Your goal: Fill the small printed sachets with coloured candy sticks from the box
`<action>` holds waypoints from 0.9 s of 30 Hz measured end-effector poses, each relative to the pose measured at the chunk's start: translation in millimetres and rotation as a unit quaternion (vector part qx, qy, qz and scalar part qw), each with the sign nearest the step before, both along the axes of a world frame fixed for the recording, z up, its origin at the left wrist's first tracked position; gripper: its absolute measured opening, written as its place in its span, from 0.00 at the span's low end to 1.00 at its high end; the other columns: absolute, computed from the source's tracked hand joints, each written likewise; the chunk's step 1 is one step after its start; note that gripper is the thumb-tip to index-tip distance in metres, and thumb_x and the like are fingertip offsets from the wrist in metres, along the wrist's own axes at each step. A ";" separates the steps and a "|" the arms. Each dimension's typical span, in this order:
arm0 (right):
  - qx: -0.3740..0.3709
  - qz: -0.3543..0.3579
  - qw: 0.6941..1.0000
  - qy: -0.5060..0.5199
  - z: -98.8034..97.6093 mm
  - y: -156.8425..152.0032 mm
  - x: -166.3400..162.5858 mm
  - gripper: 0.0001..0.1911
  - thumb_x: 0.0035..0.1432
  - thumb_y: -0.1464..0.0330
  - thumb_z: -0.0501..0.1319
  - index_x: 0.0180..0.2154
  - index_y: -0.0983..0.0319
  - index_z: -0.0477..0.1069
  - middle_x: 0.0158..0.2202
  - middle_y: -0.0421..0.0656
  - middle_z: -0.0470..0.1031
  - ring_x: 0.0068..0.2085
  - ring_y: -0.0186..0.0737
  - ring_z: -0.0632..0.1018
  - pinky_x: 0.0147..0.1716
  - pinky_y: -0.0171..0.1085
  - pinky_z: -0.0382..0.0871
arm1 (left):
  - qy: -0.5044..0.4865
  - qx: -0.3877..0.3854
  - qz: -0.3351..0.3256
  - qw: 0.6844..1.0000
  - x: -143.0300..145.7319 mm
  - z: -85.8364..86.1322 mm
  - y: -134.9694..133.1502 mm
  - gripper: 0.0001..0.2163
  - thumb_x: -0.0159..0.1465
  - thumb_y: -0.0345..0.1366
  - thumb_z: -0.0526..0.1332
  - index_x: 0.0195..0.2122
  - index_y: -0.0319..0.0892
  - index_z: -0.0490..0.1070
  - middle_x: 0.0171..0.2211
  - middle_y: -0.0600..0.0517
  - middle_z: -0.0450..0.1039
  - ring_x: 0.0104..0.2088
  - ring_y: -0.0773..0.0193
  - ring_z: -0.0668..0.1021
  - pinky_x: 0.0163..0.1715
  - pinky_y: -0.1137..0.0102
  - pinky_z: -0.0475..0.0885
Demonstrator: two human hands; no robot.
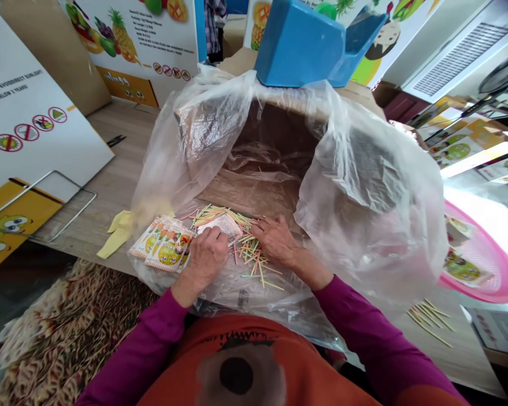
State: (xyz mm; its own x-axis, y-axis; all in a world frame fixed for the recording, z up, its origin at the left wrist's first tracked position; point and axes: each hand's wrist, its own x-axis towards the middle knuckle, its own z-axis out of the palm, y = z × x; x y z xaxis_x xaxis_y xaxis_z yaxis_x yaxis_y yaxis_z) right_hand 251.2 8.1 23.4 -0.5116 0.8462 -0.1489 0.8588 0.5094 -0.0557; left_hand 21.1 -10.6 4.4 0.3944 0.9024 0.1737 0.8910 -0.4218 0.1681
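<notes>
My left hand (209, 254) is closed, its bent fingers at the near edge of a small white printed packet (226, 225). This packet lies on a heap of thin pastel candy sticks (254, 254). My right hand (277, 239) bends its fingers over the right side of the heap, closed around some sticks; its fingertips are partly hidden. Left of my left hand, several candy packets with a yellow cartoon face (169, 251) overlap. Everything rests on the clear plastic liner (245, 287) of an open cardboard box (275, 135) lying on its side.
A blue tape dispenser (300, 45) stands on the box. At the right is a pink basket (503, 276) with packets, and loose sticks (432, 318) lie on the table (444, 361). Yellow glove-like pieces (118, 231) and a wire stand (76, 208) are at the left, beside printed cartons (29, 107).
</notes>
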 end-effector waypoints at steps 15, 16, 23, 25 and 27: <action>-0.157 -0.279 0.670 0.669 -20.6 2.2 -22.2 0.19 0.53 0.54 0.71 0.28 0.56 0.65 0.22 0.32 0.59 0.24 0.33 0.59 0.25 0.35 0.54 | -0.035 -0.034 -0.015 0.999 -14.5 0.3 3.6 0.12 0.72 0.29 0.60 0.35 0.43 0.82 0.36 0.45 0.81 0.40 0.53 0.80 0.41 0.61 0.73; -0.151 -0.271 0.682 0.662 -20.0 3.4 -24.5 0.20 0.54 0.52 0.71 0.27 0.56 0.66 0.22 0.32 0.59 0.24 0.33 0.59 0.25 0.36 0.54 | -0.024 -0.031 -0.017 0.999 -13.6 0.3 4.2 0.12 0.71 0.29 0.60 0.34 0.42 0.82 0.36 0.44 0.81 0.40 0.52 0.80 0.41 0.60 0.73; -0.179 -0.213 0.736 0.617 -11.0 0.6 -17.0 0.25 0.64 0.42 0.65 0.33 0.57 0.77 0.23 0.36 0.69 0.25 0.36 0.67 0.26 0.37 0.61 | -0.013 0.044 -0.018 0.999 -10.8 -6.8 -3.9 0.13 0.70 0.25 0.59 0.32 0.43 0.81 0.35 0.43 0.79 0.42 0.50 0.78 0.39 0.60 0.72; -0.166 -0.247 0.691 0.659 -16.3 -0.1 -16.6 0.25 0.60 0.41 0.68 0.35 0.56 0.77 0.19 0.33 0.63 0.21 0.33 0.62 0.22 0.36 0.57 | -0.011 0.025 -0.020 0.999 -12.4 -8.7 -7.0 0.12 0.70 0.25 0.59 0.34 0.43 0.81 0.36 0.43 0.79 0.41 0.51 0.78 0.39 0.60 0.72; -0.158 -0.272 0.636 0.704 -23.3 -0.4 -19.0 0.25 0.56 0.41 0.71 0.36 0.55 0.75 0.16 0.28 0.54 0.18 0.32 0.54 0.19 0.35 0.50 | -0.019 0.005 -0.014 1.000 -14.5 -9.4 -7.8 0.10 0.71 0.26 0.60 0.38 0.43 0.81 0.39 0.43 0.80 0.42 0.51 0.78 0.40 0.60 0.72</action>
